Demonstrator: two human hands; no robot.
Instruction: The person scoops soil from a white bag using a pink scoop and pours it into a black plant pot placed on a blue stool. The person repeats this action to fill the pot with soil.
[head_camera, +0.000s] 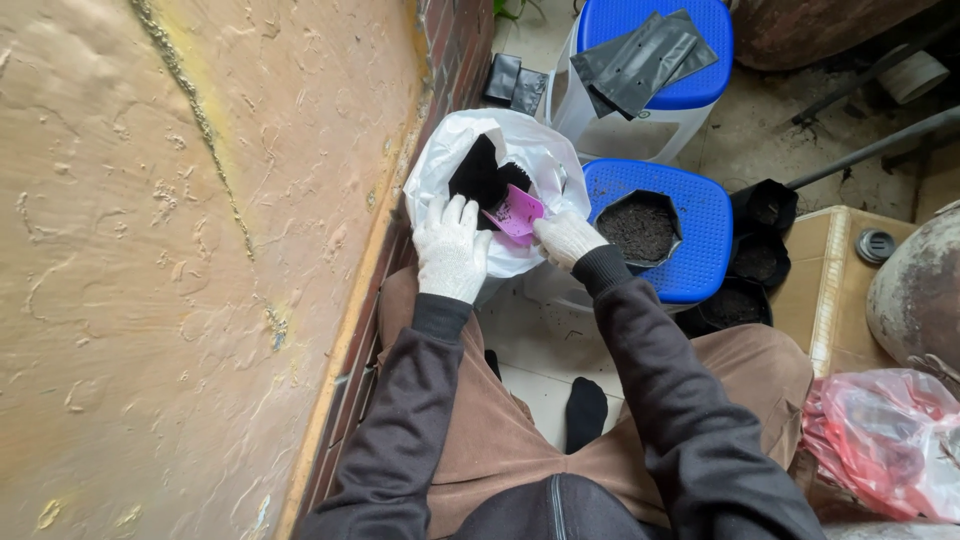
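From the head view we look down on our own lap, and our two gloved hands sit just above the middle of the frame. Our left hand (452, 250) lies with fingers spread and flat against the rim of the white plastic bag (530, 150), pressing it rather than closing on anything. Our right hand (566, 238) is closed around the pink scoop (517, 213), which points into the mouth of the bag and is flecked with the dark soil (478, 172) that fills the bag. Just right of centre, a black grow bag (640, 228) filled with soil stands on a blue stool (705, 250). Further right, three more small black pots (760, 262) stand in a row beside a cardboard box (835, 290). At the top of the frame a second blue stool (700, 95) carries flat empty black bags (640, 60). A red plastic bag (885, 440) lies in the lower right corner, and a rough ochre wall (180, 250) fills the left side
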